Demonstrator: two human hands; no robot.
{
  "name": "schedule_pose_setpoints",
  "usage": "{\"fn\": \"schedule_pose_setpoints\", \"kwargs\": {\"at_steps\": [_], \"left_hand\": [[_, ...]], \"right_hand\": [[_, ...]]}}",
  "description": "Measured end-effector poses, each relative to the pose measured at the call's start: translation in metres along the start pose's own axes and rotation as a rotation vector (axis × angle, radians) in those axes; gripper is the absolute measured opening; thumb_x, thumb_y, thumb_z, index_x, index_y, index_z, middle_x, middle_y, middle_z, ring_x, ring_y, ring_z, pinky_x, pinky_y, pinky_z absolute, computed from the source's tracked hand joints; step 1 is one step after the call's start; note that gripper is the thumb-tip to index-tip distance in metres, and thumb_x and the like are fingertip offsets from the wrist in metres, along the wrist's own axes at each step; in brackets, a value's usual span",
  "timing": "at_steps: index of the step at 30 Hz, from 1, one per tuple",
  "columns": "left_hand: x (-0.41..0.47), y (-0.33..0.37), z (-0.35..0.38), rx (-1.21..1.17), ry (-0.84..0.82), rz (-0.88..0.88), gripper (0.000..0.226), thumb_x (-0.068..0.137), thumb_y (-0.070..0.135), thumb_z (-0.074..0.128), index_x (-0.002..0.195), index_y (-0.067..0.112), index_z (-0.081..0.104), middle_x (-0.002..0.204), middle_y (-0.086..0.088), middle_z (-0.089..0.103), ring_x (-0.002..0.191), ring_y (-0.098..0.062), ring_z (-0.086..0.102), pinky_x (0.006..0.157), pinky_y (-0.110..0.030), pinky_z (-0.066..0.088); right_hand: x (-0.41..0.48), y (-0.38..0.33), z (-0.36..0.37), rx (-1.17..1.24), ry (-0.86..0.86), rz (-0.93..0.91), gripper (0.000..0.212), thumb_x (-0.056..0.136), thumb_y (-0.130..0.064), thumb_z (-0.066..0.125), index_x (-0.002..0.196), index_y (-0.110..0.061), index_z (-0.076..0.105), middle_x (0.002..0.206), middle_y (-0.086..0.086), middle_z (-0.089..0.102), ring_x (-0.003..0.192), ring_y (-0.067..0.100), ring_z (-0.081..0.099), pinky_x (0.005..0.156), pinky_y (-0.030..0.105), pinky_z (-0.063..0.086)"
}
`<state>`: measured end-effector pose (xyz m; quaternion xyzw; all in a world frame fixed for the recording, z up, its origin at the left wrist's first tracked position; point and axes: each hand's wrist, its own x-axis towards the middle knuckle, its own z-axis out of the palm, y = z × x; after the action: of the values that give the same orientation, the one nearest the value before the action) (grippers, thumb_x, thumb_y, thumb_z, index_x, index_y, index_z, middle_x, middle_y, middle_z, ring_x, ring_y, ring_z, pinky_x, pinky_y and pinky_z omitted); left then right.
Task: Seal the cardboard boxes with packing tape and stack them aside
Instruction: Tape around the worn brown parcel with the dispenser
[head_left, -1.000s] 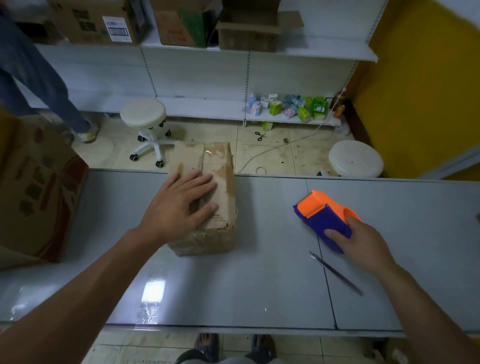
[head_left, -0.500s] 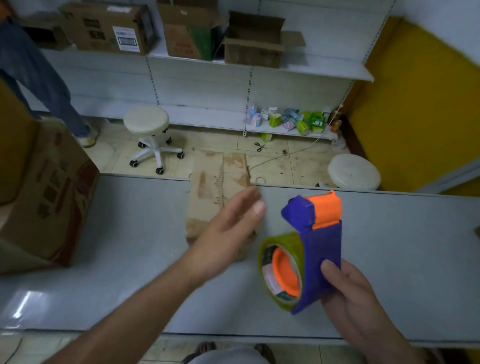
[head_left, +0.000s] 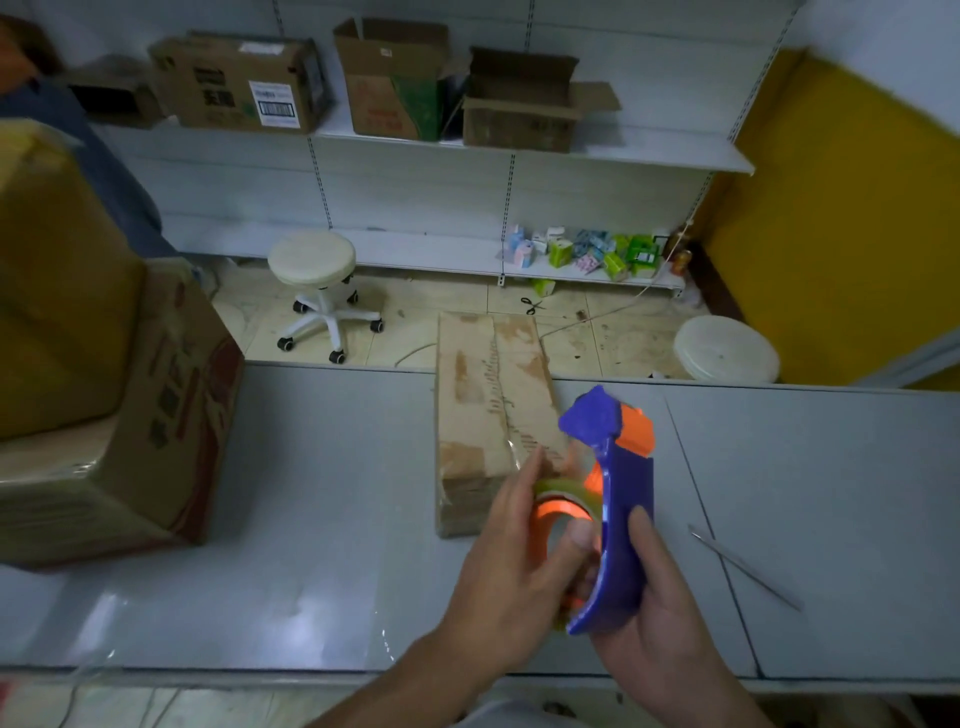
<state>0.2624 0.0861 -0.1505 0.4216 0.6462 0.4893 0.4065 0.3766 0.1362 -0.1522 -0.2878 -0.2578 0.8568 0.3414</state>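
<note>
Hands: right hand (head_left: 654, 613) is wrapping thumb and fingers tightly round the purple handle of the tape dispenser (head_left: 621, 519); left hand (head_left: 514, 566) is pinching the tape roll (head_left: 558, 491), its thumb pressing into the orange core and its fingers lying over the outer rim.
Tape dispenser: it is being held upright in the air just nearer than the small cardboard box (head_left: 491, 410), in front of that box's near right corner, with its purple and orange head pointing up.
Metal strip: a thin metal strip (head_left: 743, 566) is lying flat on the grey table (head_left: 322, 493), to the right of the small cardboard box and a little nearer.
Small cardboard box: it is lying lengthwise in the middle of the table, worn, with its top seam running away from the viewer and clear tape shining across its near end.
Large boxes: a large printed box (head_left: 135, 426) is sitting on the table well to the left of the small cardboard box, and a yellow box (head_left: 52, 291) is resting on top of it.
Floor: scissors (head_left: 531, 305) are lying just beyond the small cardboard box's far end; a wheeled white stool (head_left: 317, 280) is standing beyond it to the left, and a round white seat (head_left: 724, 349) beyond it to the right.
Shelving: colourful small cartons (head_left: 587, 252) are sitting on the low shelf far beyond the small cardboard box, and brown cartons (head_left: 239, 85) are standing on the shelf above.
</note>
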Motion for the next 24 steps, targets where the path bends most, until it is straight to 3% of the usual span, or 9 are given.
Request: {"fn": "schedule_pose_setpoints", "kwargs": {"at_steps": [3,5,9,12,14,17,20,21,24], "left_hand": [[0.003,0.008,-0.023,-0.224,0.066,-0.027,0.07,0.079,0.083,0.039,0.127,0.035,0.059,0.122,0.025,0.064,0.114,0.014,0.053,0.097,-0.011,0.042],[0.015,0.023,-0.044,-0.295,0.093,-0.054,0.06,0.083,0.074,0.049,0.115,0.026,0.068,0.113,0.013,0.071,0.11,0.0,0.063,0.093,-0.017,0.048],[0.031,0.064,-0.084,-0.216,-0.113,-0.143,0.059,0.072,0.061,0.052,0.11,0.02,0.069,0.103,0.005,0.075,0.094,-0.008,0.071,0.079,-0.018,0.054],[0.037,0.075,-0.1,-0.095,-0.222,-0.178,0.056,0.073,0.057,0.055,0.11,0.018,0.07,0.097,0.005,0.076,0.092,-0.01,0.071,0.084,-0.022,0.055],[0.039,0.075,-0.103,-0.054,-0.257,-0.211,0.056,0.07,0.057,0.057,0.107,0.018,0.072,0.088,0.007,0.076,0.085,-0.007,0.069,0.084,-0.023,0.054],[0.041,0.072,-0.099,-0.001,-0.289,-0.235,0.053,0.068,0.057,0.06,0.104,0.02,0.075,0.092,0.006,0.076,0.087,-0.006,0.068,0.086,-0.022,0.053],[0.044,0.069,-0.09,0.03,-0.334,-0.233,0.051,0.071,0.054,0.062,0.101,0.015,0.075,0.095,0.0,0.075,0.089,-0.009,0.068,0.084,-0.02,0.053],[0.044,0.069,-0.087,0.032,-0.338,-0.241,0.051,0.071,0.053,0.062,0.1,0.014,0.075,0.095,-0.002,0.075,0.089,-0.01,0.068,0.082,-0.019,0.052],[0.045,0.067,-0.079,0.007,-0.35,-0.28,0.043,0.073,0.051,0.063,0.095,0.017,0.076,0.092,0.001,0.075,0.087,-0.008,0.069,0.078,-0.017,0.05]], "right_hand": [[-0.001,0.009,-0.004,-0.114,0.108,-0.032,0.089,0.023,-0.053,0.095,0.084,0.005,0.065,0.055,0.013,0.057,0.046,0.017,0.056,0.044,0.025,0.047],[-0.004,0.011,-0.007,-0.248,0.148,-0.054,0.088,0.015,-0.056,0.093,0.076,0.003,0.069,0.053,0.01,0.06,0.043,0.014,0.056,0.043,0.023,0.047],[-0.011,0.006,-0.005,-0.6,0.084,-0.077,0.079,0.017,-0.07,0.086,0.077,-0.019,0.079,0.069,0.008,0.071,0.062,0.015,0.063,0.056,0.026,0.052],[-0.011,-0.003,-0.004,-0.718,0.085,-0.075,0.079,0.019,-0.066,0.087,0.072,-0.009,0.075,0.067,0.006,0.071,0.057,0.011,0.063,0.05,0.021,0.051],[-0.01,-0.01,-0.003,-0.787,0.069,-0.065,0.064,0.031,-0.051,0.085,0.076,-0.008,0.07,0.067,0.006,0.072,0.057,0.011,0.063,0.051,0.019,0.05],[-0.01,-0.02,-0.003,-0.85,0.03,-0.04,0.049,0.045,-0.046,0.074,0.08,-0.012,0.071,0.073,0.006,0.073,0.063,0.012,0.067,0.056,0.02,0.052],[-0.011,-0.028,-0.005,-0.888,-0.02,-0.012,0.038,0.05,-0.046,0.074,0.083,-0.027,0.074,0.077,0.005,0.074,0.067,0.012,0.068,0.059,0.021,0.053],[-0.012,-0.031,-0.006,-0.892,-0.028,0.004,0.037,0.05,-0.046,0.074,0.083,-0.03,0.074,0.077,0.004,0.074,0.067,0.011,0.068,0.059,0.02,0.052],[-0.014,-0.039,-0.014,-0.912,-0.044,0.061,0.046,0.049,-0.045,0.075,0.085,-0.016,0.072,0.078,0.004,0.074,0.067,0.011,0.069,0.056,0.019,0.051]]}}
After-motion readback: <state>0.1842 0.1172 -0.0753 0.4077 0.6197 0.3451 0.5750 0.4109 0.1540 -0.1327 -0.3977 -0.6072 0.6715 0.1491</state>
